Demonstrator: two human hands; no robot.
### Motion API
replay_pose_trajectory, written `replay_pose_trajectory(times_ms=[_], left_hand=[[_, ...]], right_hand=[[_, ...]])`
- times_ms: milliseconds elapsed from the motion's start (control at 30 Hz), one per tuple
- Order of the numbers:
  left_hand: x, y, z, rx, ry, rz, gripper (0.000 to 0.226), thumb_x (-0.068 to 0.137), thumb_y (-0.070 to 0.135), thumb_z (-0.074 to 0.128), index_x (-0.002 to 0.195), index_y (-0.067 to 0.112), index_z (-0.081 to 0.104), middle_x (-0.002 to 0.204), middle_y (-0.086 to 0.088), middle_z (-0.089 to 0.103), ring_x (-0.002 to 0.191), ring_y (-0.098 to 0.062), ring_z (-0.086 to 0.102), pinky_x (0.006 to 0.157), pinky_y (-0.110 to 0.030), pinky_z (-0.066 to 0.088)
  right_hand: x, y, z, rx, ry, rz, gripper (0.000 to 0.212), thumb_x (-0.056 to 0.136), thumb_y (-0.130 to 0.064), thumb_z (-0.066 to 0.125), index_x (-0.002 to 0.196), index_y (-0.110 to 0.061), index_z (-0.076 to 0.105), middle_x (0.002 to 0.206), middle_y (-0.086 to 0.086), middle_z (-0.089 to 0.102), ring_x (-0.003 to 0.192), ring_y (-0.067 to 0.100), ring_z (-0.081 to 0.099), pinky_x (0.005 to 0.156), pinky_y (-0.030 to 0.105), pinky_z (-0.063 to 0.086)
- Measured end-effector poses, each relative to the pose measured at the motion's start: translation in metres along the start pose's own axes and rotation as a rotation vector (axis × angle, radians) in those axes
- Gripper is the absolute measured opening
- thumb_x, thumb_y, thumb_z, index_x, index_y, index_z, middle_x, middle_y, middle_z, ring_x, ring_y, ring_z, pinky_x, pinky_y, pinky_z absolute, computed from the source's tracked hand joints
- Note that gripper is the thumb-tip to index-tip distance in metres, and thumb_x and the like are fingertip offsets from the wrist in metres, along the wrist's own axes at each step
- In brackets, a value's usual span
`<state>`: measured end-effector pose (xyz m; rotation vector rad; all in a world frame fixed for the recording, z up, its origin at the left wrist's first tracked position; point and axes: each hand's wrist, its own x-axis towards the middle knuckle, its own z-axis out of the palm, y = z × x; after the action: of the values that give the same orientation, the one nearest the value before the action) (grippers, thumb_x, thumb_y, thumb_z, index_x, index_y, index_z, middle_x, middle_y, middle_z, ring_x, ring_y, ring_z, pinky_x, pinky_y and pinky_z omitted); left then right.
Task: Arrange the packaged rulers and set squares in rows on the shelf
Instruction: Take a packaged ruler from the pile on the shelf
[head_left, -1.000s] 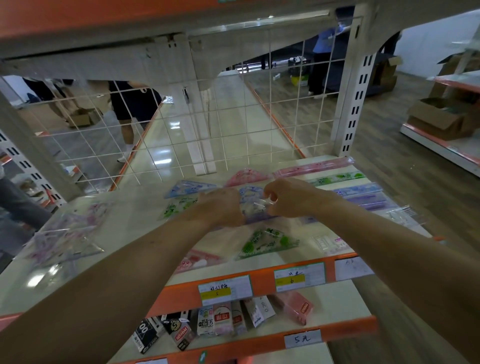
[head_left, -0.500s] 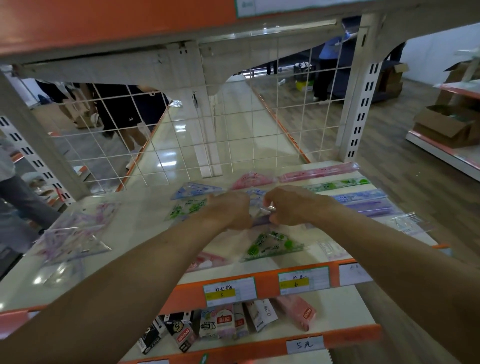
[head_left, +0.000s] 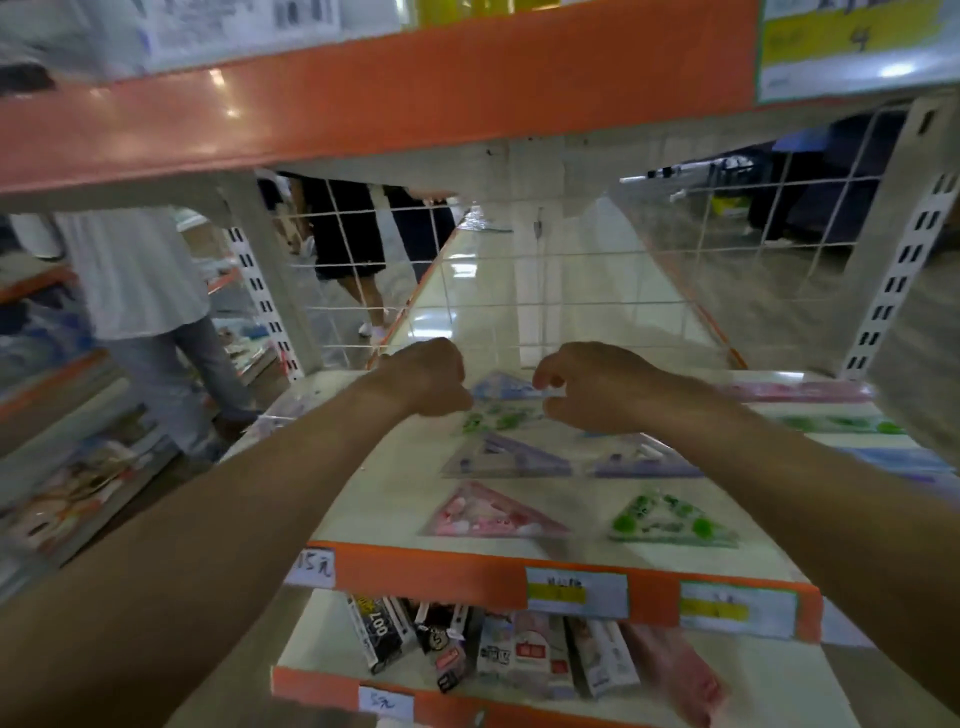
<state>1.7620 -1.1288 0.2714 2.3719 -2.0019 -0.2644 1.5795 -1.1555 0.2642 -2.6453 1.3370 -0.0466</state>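
Note:
Several packaged set squares lie in rows on the cream shelf (head_left: 384, 499): pink (head_left: 493, 514) and green (head_left: 670, 522) at the front, two purple ones (head_left: 504, 457) (head_left: 644, 460) behind them. At the back a blue set square (head_left: 501, 387) sits above a second green one (head_left: 493, 420). My left hand (head_left: 426, 379) and my right hand (head_left: 592, 389), both with curled fingers, pinch the two ends of the blue set square. Packaged rulers, pink (head_left: 800, 392), green (head_left: 841, 423) and blue (head_left: 898, 460), lie at the right.
An orange upper shelf (head_left: 363, 104) hangs close overhead. A white wire grid (head_left: 519, 291) closes the back. The lower shelf holds boxed items (head_left: 519, 649). Clear packages (head_left: 280, 415) lie at the shelf's left end. People (head_left: 135, 270) stand behind the grid at left.
My hands have parted and moved toward the back row. The purple set square they held together now lies on the shelf. The view has dropped lower and shifted left.

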Motion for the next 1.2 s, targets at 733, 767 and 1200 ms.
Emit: replay_pose_trajectory(times_ms=[733, 767, 1200], left_hand=[[-0.085, -0.217, 0.018, -0.121, -0.094, -0.426, 0.04, 0.086, 0.027, 0.064, 0.117, 0.002, 0.063, 0.113, -0.01, 0.063, 0.1, -0.026, 0.06, 0.087, -0.036, 0.05], [-0.084, -0.217, 0.02, -0.139, -0.095, -0.427, 0.039, 0.087, 0.026, 0.064, 0.117, 0.002, 0.063, 0.116, -0.01, 0.063, 0.099, -0.026, 0.06, 0.085, -0.035, 0.05], [-0.042, -0.2, 0.035, -0.656, -0.134, -0.5, 0.019, 0.094, 0.006, 0.05, 0.076, 0.012, 0.05, 0.076, -0.007, 0.059, 0.062, -0.019, 0.06, 0.072, -0.033, 0.057]], right_hand=[[0.094, -0.217, 0.079, -0.027, -0.208, -0.269, 0.044, 0.083, -0.048, 0.061, 0.114, -0.017, 0.061, 0.11, -0.001, 0.062, 0.097, 0.02, 0.059, 0.082, 0.033, 0.05], [0.096, -0.22, 0.081, -0.035, -0.21, -0.259, 0.045, 0.082, -0.052, 0.06, 0.109, -0.016, 0.061, 0.104, -0.001, 0.061, 0.093, 0.019, 0.058, 0.076, 0.03, 0.049], [0.102, -0.244, 0.09, -0.049, -0.199, -0.214, 0.025, 0.085, -0.029, 0.064, 0.106, -0.019, 0.057, 0.084, -0.002, 0.051, 0.085, 0.019, 0.055, 0.069, 0.027, 0.041]])
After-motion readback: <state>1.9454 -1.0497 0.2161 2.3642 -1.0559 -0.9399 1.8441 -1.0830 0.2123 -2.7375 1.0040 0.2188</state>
